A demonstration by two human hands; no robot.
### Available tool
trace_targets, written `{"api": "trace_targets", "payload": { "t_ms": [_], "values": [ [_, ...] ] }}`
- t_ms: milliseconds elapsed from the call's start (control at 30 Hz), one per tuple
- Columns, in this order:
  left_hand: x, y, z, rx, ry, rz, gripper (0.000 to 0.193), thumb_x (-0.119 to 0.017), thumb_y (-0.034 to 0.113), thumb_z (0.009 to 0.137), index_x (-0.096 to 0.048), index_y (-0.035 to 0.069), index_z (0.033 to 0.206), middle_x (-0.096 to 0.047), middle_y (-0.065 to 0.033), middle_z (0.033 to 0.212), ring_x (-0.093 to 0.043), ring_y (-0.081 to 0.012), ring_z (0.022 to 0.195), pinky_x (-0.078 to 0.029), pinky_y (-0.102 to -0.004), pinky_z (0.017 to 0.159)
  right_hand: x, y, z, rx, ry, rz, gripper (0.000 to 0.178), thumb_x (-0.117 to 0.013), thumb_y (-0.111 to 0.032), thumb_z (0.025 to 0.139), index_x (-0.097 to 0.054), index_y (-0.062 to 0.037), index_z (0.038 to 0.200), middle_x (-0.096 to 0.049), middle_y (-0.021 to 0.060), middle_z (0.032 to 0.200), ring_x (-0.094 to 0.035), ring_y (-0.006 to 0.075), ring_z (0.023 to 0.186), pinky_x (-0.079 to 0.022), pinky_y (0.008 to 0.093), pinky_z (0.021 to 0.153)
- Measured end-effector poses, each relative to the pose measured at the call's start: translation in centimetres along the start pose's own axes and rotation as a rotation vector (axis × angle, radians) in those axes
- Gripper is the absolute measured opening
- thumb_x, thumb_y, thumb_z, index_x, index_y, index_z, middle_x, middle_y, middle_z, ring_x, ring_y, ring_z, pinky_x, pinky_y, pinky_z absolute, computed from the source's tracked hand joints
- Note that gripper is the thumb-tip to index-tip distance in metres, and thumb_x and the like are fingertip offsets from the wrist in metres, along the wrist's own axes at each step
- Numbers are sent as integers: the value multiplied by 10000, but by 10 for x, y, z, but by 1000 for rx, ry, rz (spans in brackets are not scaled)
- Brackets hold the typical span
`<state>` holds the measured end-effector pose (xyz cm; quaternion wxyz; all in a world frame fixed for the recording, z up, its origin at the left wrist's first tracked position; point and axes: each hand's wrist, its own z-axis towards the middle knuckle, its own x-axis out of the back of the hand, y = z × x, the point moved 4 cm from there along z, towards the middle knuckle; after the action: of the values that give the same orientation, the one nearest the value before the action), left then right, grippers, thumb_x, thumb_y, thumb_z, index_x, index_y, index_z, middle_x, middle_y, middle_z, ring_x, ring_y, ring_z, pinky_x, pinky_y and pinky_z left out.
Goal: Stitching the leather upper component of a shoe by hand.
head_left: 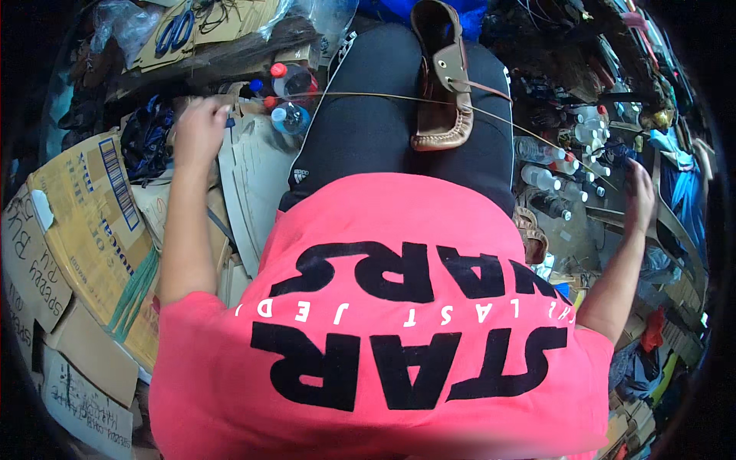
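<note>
A brown leather moccasin-style shoe (445, 136) with a stitched edge, an eyelet and a leather lace (491, 90) rests between my thighs. A thin tan thread (368, 95) runs out from it to both sides, drawn nearly straight. Far out on the left, my left hand (201, 129) is closed at the thread's left end, slightly blurred, with a small dark blue bit by its fingers. My right hand (641, 198) is stretched wide to the right, fingers curled in at the thread's other end. Its grip shows only partly.
Capped bottles (290, 119) stand beside my left leg, and several more bottles (541, 178) crowd the floor on the right. Blue-handled scissors (175, 34) lie on cardboard at the upper left. Cardboard boxes (92, 222) line the left. Another brown shoe piece (530, 234) lies by my right hip.
</note>
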<state>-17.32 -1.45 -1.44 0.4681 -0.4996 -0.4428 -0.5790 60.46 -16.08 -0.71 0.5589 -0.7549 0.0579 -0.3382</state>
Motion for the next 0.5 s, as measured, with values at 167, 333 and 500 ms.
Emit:
{"api": "trace_targets", "payload": {
  "t_ms": [167,333,500],
  "values": [
    [15,169,44,-474,-38,-535,290,-674,204,791,-661,80,1053,-633,-111,971,-614,-260,923,-481,-331,810,-155,-63,-55,140,-468,-312,341,-491,-103,910,-594,-109,1235,-543,-4,976,-453,87,762,-385,215,697],
    [-8,270,63,-695,-122,-810,375,-728,242,752,-615,46,1051,-652,-115,981,-622,-266,926,-476,-323,811,-257,-132,-93,421,-668,-151,168,-641,3,803,-670,-41,962,-544,-3,845,-544,95,843,-424,226,735],
    [-31,286,81,-602,-439,-1017,361,-784,147,708,-610,39,1004,-656,-28,879,-588,-102,817,-469,-267,769,-277,-133,-85,465,-732,-161,120,-655,21,782,-674,-39,884,-561,10,834,-572,107,825,-458,242,744]
  ]
}}
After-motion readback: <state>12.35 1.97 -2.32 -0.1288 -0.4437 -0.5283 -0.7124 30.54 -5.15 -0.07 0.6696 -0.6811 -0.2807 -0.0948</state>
